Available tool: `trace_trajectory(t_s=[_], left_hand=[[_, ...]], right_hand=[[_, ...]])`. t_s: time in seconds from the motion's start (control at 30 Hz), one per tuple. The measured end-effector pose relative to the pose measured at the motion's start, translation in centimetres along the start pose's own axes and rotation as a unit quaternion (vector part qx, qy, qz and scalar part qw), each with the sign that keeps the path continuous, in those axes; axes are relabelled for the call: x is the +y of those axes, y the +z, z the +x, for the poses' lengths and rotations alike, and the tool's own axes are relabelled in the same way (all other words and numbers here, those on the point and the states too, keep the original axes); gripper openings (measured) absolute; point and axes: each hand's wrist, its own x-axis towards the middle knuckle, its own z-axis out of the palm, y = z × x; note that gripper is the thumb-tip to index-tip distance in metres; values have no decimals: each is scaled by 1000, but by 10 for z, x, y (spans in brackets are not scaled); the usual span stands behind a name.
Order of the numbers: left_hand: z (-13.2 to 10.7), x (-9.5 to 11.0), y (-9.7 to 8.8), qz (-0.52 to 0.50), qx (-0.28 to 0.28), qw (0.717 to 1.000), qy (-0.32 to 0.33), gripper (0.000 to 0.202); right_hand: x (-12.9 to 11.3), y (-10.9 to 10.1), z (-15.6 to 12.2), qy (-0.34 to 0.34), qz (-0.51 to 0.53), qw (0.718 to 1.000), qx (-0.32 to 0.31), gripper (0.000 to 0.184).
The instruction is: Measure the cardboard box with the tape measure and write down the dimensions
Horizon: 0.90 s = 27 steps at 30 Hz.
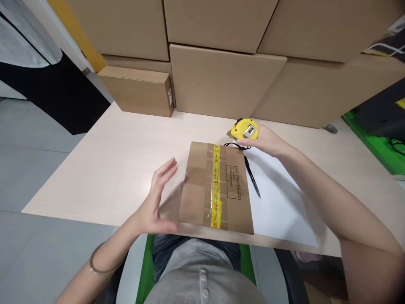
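Observation:
A flat brown cardboard box (196, 190) sealed with clear tape and a yellow printed strip lies on the pale table (120, 164) in front of me. My left hand (156, 198) hovers open at the box's left side, fingers together and palm facing it. My right hand (265, 141) reaches past the box's far right corner and grips a yellow tape measure (245, 128), whose black wrist cord trails onto the box. A black pen (252, 176) lies on a white sheet of paper (281, 202) just right of the box.
Large cardboard boxes (221, 80) are stacked along the table's far edge, with a smaller flat one (139, 90) at the back left. Grey floor lies to the left, a green surface (376, 143) to the far right.

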Motion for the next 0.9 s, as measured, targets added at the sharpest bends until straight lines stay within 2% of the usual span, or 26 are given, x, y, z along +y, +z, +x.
trace_trajectory(t_s=[0.03,0.1,0.17,0.23,0.27,0.37,0.43,0.53,0.63,0.7,0.8,0.9], left_hand=[[-9,6,-2,54,-41,998,4,120],[-23,12,0,125,-44,991,23,121],[-30,9,6,148,18,989,22,121],[-30,0,11,109,110,988,4,119],[-27,-5,12,82,155,984,-17,111],[-7,-11,10,29,264,956,-123,68],[11,-11,8,-32,290,942,-165,59],[37,-9,10,-215,238,933,-161,64],[55,-11,16,-325,172,913,-179,74],[62,-17,20,-352,141,906,-189,85],[67,-28,23,-364,98,901,-216,95],[65,-41,23,-311,91,922,-212,94]], right_hand=[[4,0,2,16,20,1000,1,49],[10,2,5,50,38,998,-12,45],[14,4,6,63,50,997,-13,43],[14,3,4,61,67,996,4,44],[12,1,1,58,83,995,19,44],[-2,-3,-18,57,126,988,72,42],[-14,-2,-41,46,126,986,95,43],[-24,4,-89,31,87,989,115,44],[-21,13,-137,79,52,987,127,43],[-14,20,-161,109,46,984,133,40],[-3,28,-180,118,43,982,138,37],[1,29,-183,143,55,981,118,41]])
